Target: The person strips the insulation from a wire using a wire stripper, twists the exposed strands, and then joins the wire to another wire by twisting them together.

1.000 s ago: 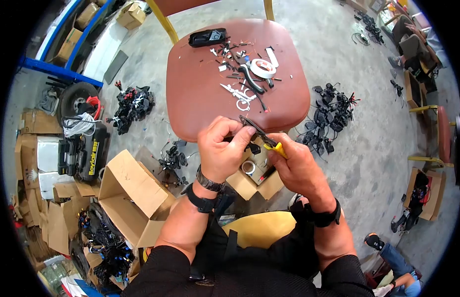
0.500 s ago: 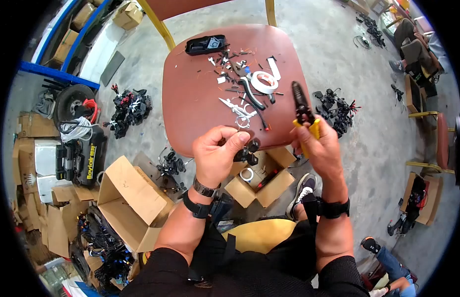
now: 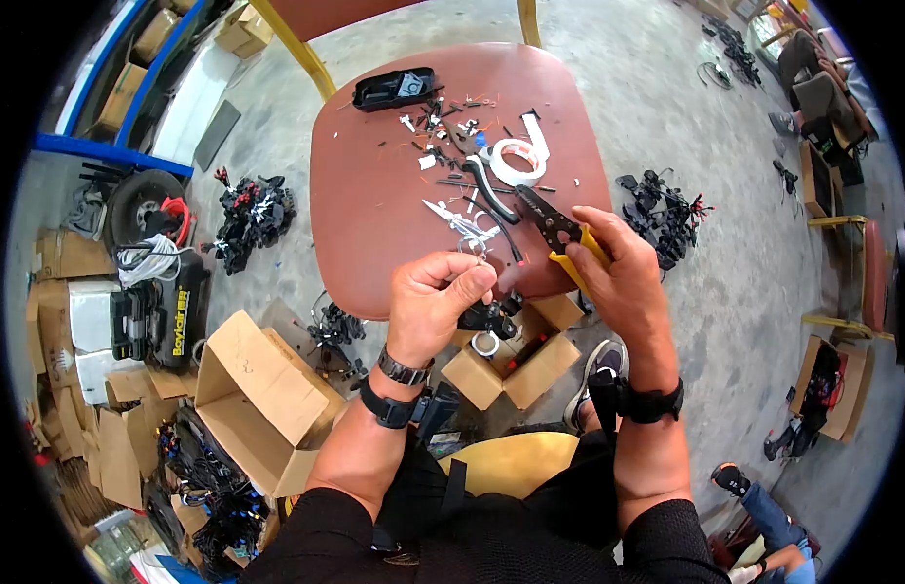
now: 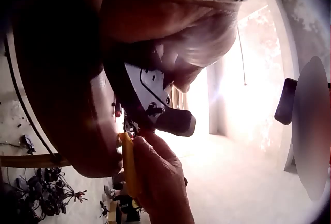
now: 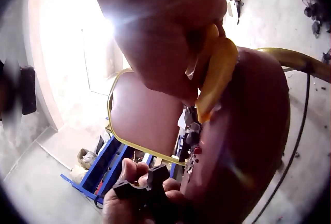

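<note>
My left hand (image 3: 433, 302) pinches a thin wire end between thumb and forefinger, at the front edge of the chair seat (image 3: 374, 234). Below those fingers hangs a black plastic part (image 3: 486, 319), which shows as an angular black piece (image 5: 142, 198) in the right wrist view. In my right hand (image 3: 623, 273) are yellow-handled wire strippers (image 3: 547, 216), their dark nose pointing up and left over the seat, apart from the left fingers. White scissors (image 3: 462, 224), black-handled pliers (image 3: 486, 190) and a roll of white tape (image 3: 538, 169) lie on the seat beyond.
Wire scraps and small bits surround a black tray (image 3: 374, 102) at the seat's back. Under the front edge stands an open carton (image 3: 472, 375); a larger carton (image 3: 267, 370) is at left. Piles of black cabled parts (image 3: 253, 219) lie on the floor. Another person's leg (image 3: 774, 511) shows lower right.
The strippers were at the left fingers, swung away right with the nose up, and are now lowered partway back, nose turned left. The left hand keeps its pinch on the wire.
</note>
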Available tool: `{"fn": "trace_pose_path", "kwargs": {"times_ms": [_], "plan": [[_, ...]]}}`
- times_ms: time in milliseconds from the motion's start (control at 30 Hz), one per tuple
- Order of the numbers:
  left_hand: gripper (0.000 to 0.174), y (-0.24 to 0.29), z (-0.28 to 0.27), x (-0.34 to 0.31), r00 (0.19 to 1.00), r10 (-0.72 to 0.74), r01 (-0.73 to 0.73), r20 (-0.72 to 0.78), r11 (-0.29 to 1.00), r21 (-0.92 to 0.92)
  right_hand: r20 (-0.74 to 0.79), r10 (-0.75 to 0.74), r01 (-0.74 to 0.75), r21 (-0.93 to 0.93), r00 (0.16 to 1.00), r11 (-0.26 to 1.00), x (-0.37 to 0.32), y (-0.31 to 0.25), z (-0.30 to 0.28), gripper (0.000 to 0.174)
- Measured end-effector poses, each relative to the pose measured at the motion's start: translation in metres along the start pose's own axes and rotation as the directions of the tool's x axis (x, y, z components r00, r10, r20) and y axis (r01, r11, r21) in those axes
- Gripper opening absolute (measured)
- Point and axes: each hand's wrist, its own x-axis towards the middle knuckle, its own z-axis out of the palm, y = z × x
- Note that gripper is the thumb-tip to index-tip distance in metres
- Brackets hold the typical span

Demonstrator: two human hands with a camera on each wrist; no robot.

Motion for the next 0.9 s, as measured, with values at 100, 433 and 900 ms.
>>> {"fn": "trace_pose_path", "kwargs": {"times_ms": [100, 433, 900], "plan": [[0.016, 0.0, 0.002, -0.002, 0.998, -0.02, 0.02, 0.061, 1.0, -0.007, -0.032, -0.068, 0.059, -0.218, 0.997, 0.974, 0.002, -0.003, -0.004, 0.037], [0.014, 0.008, 0.01, -0.019, 0.98, -0.069, 0.055, 0.185, 0.996, 0.075, 0.138, 0.009, -0.081, 0.527, 0.99, 0.846, -0.024, -0.035, 0.004, 0.035], [0.012, 0.011, 0.02, -0.052, 0.964, -0.077, 0.017, 0.256, 0.973, 0.229, 0.249, -0.037, -0.119, 0.583, 0.968, 0.804, -0.069, -0.06, -0.001, 0.037]]}}
